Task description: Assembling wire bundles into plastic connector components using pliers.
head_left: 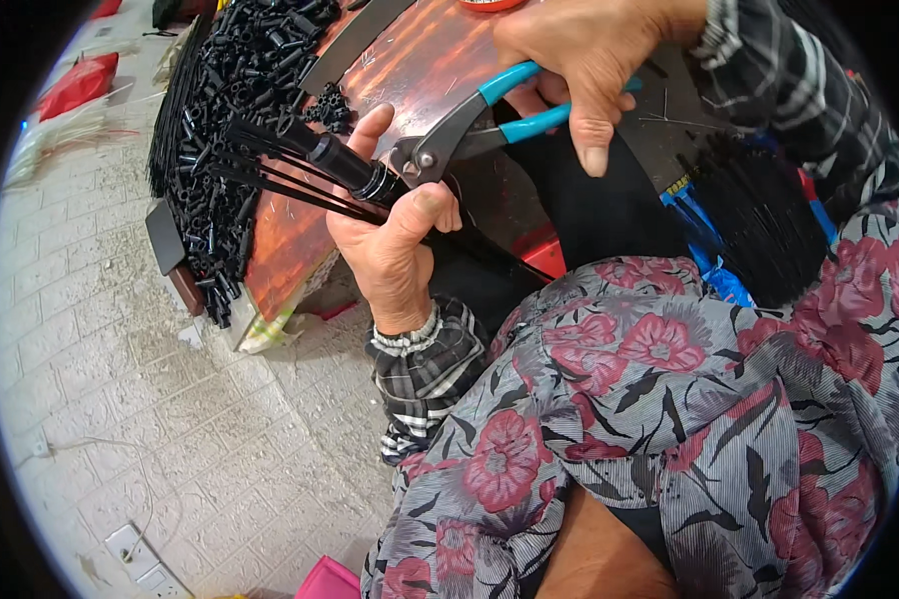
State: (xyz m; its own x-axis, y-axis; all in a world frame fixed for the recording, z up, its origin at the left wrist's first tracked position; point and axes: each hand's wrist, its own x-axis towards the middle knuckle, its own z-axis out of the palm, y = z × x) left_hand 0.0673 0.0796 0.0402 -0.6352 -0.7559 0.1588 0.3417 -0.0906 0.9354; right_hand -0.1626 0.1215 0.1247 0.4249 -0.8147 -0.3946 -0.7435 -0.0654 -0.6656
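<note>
Seen from above, a person's two bare hands are working near the top of the view. At 11 o'clock from the centre, the left hand (395,235) is closing around a black ribbed tube (340,162) and a sheaf of thin black rods (295,183), the thumb pressing from below and one finger sticking up; the rods are pointing toward 10 o'clock. At 1 o'clock, the right hand (594,65) is wrapping around the blue handles of a pair of pliers (454,137), which is lying at 12 o'clock with its head meeting the left hand just beside the tube; what the jaws are biting on cannot be made out. Between 10 and 11 o'clock, a heap of short black tubes (255,95) is covering part of a reddish-brown table (395,70). Between 2 and 3 o'clock, a bundle of black rods (769,225) is resting on blue wrapping (729,285). A floral garment (659,344) is filling 4 to 6 o'clock, and a red bag (80,85) is sitting at 10 o'clock.
</note>
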